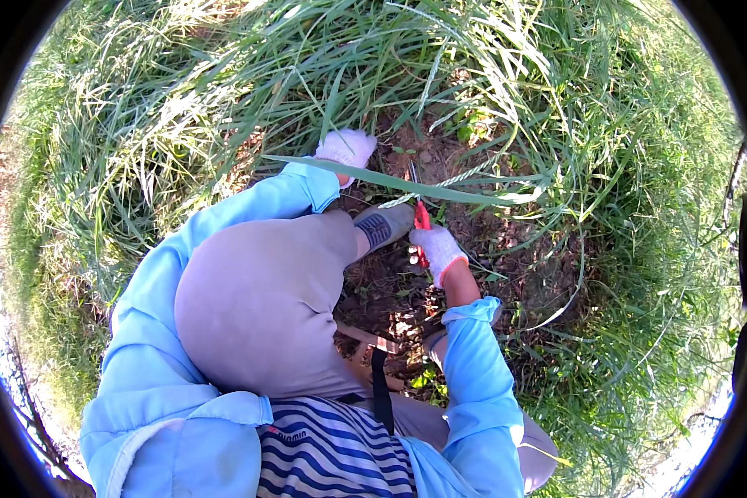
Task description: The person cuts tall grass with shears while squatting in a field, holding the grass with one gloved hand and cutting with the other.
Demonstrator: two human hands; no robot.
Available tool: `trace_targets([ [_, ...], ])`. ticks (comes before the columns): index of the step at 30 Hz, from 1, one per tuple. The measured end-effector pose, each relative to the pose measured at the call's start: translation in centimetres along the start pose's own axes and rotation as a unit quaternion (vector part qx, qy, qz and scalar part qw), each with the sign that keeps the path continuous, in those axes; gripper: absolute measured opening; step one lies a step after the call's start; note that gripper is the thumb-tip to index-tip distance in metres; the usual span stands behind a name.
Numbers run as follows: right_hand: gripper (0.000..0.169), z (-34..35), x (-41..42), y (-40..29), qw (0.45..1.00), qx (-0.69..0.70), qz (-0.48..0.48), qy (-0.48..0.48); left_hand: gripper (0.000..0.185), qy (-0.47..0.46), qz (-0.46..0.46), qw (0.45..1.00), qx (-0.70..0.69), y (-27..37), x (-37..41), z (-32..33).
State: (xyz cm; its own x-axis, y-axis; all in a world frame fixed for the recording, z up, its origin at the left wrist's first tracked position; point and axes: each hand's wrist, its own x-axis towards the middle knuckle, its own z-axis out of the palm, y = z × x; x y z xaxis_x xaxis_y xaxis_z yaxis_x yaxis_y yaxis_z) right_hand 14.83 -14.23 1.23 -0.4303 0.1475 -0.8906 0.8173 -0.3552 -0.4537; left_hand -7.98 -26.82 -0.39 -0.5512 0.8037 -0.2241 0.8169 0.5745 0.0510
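Observation:
My left hand (347, 148), in a white knit glove, is at the base of the tall green grass (311, 93), its back towards me. Its fingers are hidden, so I cannot tell whether they grip any stems. My right hand (439, 249), gloved in white with an orange cuff edge, is closed around a red-handled hand tool (422, 216). A narrow metal blade (413, 172) points away from me over the brown soil (436, 155). One broad grass blade (404, 184) arches across the view between the two hands, above the tool.
My left foot in a grey shoe (395, 221) is planted close to the tool's handle. Part of a wooden stool (368, 337) shows between my legs, with a black strap (381, 392) hanging near it. Dense grass (635, 249) borders the bare soil on the right.

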Motion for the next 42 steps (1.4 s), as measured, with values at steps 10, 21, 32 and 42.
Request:
trace_targets([
  [10,0.022,3.9,5.5,-3.2,0.995,0.084,-0.026,-0.051,0.028,-0.008,-0.099,0.989,-0.11,-1.8,0.1,0.4],
  [21,0.013,5.9,10.2,-4.7,0.986,0.146,0.015,-0.083,0.035,0.043,-0.099,0.984,-0.142,-1.7,-1.6,1.3],
  [32,0.012,5.7,8.6,-5.4,0.991,0.12,0.007,-0.057,0.037,0.064,-0.013,0.995,-0.077,-1.4,-2.2,0.6],
  [42,0.012,4.1,7.2,-2.4,0.995,0.1,-0.011,0.016,0.021,0.101,0.041,0.979,-0.172,1.6,-0.6,-4.8],
])
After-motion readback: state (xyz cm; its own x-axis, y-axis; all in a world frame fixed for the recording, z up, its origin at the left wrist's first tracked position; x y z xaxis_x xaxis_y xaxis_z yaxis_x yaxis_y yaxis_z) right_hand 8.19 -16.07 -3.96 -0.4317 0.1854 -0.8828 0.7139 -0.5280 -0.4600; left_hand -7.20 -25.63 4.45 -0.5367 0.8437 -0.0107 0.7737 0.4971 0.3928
